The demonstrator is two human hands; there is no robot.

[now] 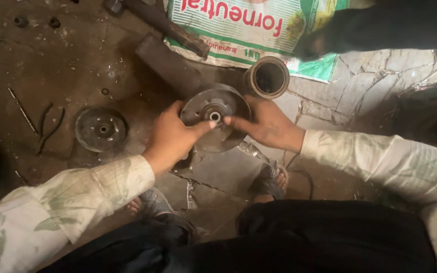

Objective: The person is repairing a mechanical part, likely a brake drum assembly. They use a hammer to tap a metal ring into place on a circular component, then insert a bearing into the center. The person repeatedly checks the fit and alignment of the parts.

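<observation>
Head view looks down on a round grey metal disc with a raised hub and a bright bore at its centre; it sits on the cracked floor, just ahead of the person's sandalled feet, and serves as the landmark. Left hand grips the disc's near-left rim, thumb stretched across the face toward the hub, the other fingers curled under the edge. Right hand lies against the disc's right side, forefinger extended inward so its tip nearly meets the left thumb at the bore; its remaining fingers wrap behind the rim. Just beyond the disc, up and to the right, stands a short rusty metal sleeve with an open mouth. Behind that lies a green and white printed sack. A heavy dark metal bar lies beyond the disc to the upper left. Well to the left rests a second, smaller pulley disc, with dark pliers farther left still.
</observation>
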